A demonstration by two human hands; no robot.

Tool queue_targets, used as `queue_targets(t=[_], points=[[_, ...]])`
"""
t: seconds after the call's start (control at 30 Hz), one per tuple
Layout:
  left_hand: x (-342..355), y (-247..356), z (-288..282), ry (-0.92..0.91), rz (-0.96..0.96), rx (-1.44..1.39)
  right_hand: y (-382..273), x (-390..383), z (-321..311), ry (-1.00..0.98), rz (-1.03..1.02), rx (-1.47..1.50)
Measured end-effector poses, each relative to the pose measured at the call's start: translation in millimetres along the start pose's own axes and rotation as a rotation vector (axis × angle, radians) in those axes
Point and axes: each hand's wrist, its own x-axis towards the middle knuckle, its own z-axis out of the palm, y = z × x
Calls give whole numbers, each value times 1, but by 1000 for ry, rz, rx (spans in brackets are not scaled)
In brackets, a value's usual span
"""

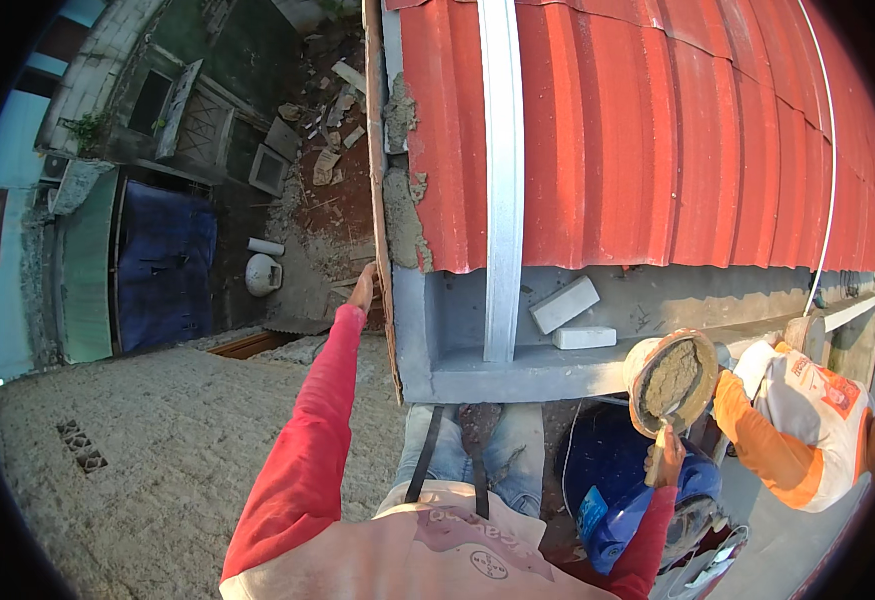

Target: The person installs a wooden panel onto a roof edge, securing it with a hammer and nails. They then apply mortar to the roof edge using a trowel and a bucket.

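Observation:
My left hand (362, 288) reaches forward and rests against the upright wooden board (381, 200) along the end of the parapet. Its fingers look stretched along the board, partly turned from view. On the right, my right hand (666, 456) is closed around the handle of a trowel (669, 408), whose blade dips into grey mortar (673, 374). The mortar sits in a tilted, crusted bucket (640, 380) by the ledge. A co-worker in orange sleeves (772, 440) is beside the bucket, an arm reaching toward its far side; that person's grip is mostly hidden.
Beyond the grey concrete ledge (537, 378) slopes a red corrugated roof (607, 140). A metal channel (502, 180) crosses it. Two white blocks (565, 304) lie in the gutter. Fresh mortar (404, 215) lines the roof edge. Left is a drop to rubble (329, 165); a blue drum (597, 450) stands below.

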Motion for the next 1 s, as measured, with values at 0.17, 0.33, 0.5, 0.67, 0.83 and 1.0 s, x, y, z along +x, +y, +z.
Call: queue_targets(t=[0.17, 0.33, 0.5, 0.67, 0.83, 1.0], points=[[52, 1, -34, -22, 215, 121, -10, -26, 14, 60, -72, 119], [68, 91, 20, -176, 225, -107, -60, -90, 26, 178, -205, -67], [119, 115, 15, -209, 320, -188, -127, -124, 90, 0, -285, -306], [134, 144, 34, -203, 356, -208, -189, -119, 224, -330, -218, -181], [137, 156, 35, -133, 401, -209, -249, -75, 387, -616, -303, -66], [128, 175, 47, -106, 448, -219, -322, -57, 540, -517, -451, -101]])
